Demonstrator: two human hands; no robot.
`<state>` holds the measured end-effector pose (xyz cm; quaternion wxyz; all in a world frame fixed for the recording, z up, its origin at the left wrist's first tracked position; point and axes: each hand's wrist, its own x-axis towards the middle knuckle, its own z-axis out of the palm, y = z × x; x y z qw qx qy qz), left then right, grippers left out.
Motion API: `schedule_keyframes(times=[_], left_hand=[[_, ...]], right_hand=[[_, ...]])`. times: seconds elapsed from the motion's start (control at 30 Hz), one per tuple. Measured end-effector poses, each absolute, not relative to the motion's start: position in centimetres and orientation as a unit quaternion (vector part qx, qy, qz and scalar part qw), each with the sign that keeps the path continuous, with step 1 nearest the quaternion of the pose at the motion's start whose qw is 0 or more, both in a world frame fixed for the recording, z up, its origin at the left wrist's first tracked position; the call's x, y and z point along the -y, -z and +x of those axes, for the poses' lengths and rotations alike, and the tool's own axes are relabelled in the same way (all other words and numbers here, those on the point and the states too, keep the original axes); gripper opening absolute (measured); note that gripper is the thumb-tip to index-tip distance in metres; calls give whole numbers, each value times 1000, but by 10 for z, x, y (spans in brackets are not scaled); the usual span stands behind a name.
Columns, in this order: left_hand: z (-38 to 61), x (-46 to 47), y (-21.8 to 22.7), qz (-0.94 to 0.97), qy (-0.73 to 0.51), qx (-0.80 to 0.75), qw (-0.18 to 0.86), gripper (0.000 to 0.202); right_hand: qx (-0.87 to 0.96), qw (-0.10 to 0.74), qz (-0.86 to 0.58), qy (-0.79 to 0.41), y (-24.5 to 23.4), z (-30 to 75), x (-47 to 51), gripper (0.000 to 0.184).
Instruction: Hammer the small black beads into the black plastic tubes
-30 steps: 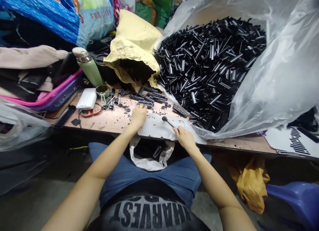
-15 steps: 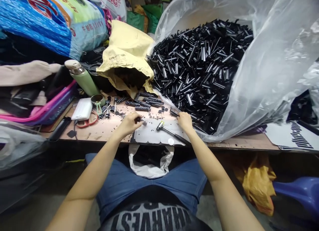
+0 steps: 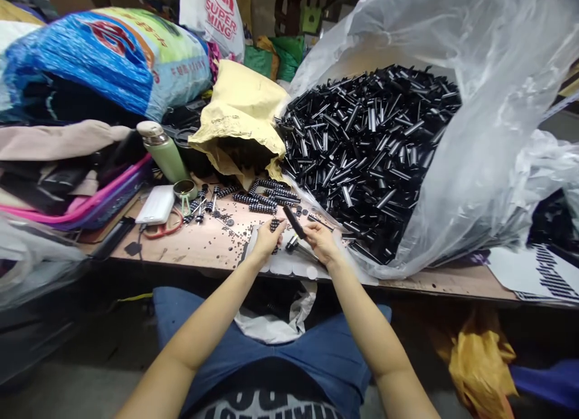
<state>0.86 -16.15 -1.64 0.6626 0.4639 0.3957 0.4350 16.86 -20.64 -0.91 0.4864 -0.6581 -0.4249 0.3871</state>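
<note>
My right hand (image 3: 320, 241) grips a black tube (image 3: 294, 220) near its lower end, tilted up to the left. Closed fingers of my left hand (image 3: 266, 240) hold a short black piece dotted with light spots (image 3: 274, 225). The two hands are close together but apart, above a pale sheet (image 3: 289, 263) at the table's front edge. A hammer (image 3: 293, 243) lies on that sheet, partly hidden by my right hand. Behind the hands, several black spotted rods (image 3: 262, 207) are heaped. Tiny dark bits (image 3: 217, 241) are scattered to the left.
A clear plastic bag (image 3: 420, 226) full of black tubes (image 3: 362, 141) takes up the right. A yellow paper sack (image 3: 244, 99) gapes behind the rods. Leftward are a green bottle (image 3: 165, 154), a white box (image 3: 156, 205), red-handled scissors (image 3: 165, 229) and a pink-rimmed basket (image 3: 104, 187).
My right hand has lifted a black tube from the bag's edge and brought it left. My left hand has moved right and now holds a spotted piece. The camera view has shifted.
</note>
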Motion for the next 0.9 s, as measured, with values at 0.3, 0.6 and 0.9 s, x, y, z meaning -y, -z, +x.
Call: schedule_keyframes(times=[0.3, 0.6, 0.9], left_hand=[[-24, 156, 30, 518, -456, -464, 555, 30], [-7, 194, 31, 742, -432, -306, 412, 22], [-8, 193, 37, 781, -390, -341, 348, 44]], right_hand=[[416, 493, -599, -475, 40, 132, 255, 38], [265, 504, -505, -648, -5, 120, 239, 65], [262, 546, -544, -580, 17, 138, 228, 56]])
